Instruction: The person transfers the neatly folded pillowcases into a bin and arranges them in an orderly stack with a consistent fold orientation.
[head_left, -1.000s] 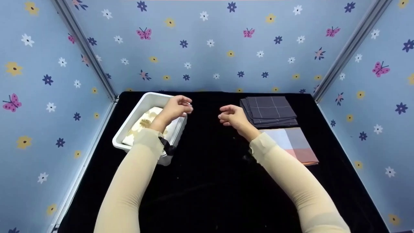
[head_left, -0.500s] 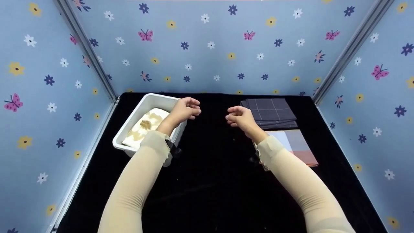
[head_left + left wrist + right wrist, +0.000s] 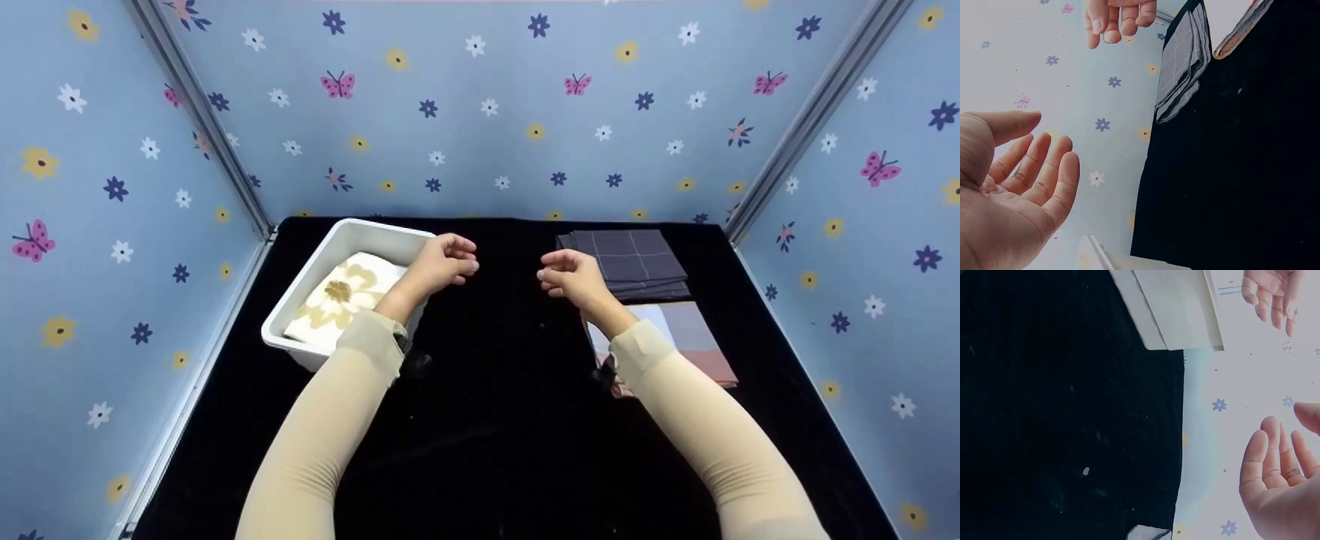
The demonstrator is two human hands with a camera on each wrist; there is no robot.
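Observation:
My left hand (image 3: 442, 264) hovers over the right rim of a white plastic bin (image 3: 319, 262), holding nothing. Inside the bin lies a folded white cloth (image 3: 337, 291) with a large tan flower, partly hidden by my left forearm. My right hand (image 3: 576, 277) is raised just left of a folded dark grey cloth (image 3: 637, 259) with thin white check lines, also holding nothing. In the left wrist view, the fingers (image 3: 1061, 185) of my left hand are loosely bent and apart from the thumb. The right wrist view gives the same relaxed pose for my right fingers (image 3: 1272, 461).
A second folded cloth (image 3: 697, 337), in grey, pale blue and salmon blocks, lies in front of the dark one, partly under my right forearm. Black fabric (image 3: 495, 420) covers the table. Blue flowered panels (image 3: 487, 112) enclose the back and both sides.
Both raised hands have drifted right. My left hand has moved from above the bin's inside to its right rim, uncovering more of the flowered cloth. The cloths have stayed in place.

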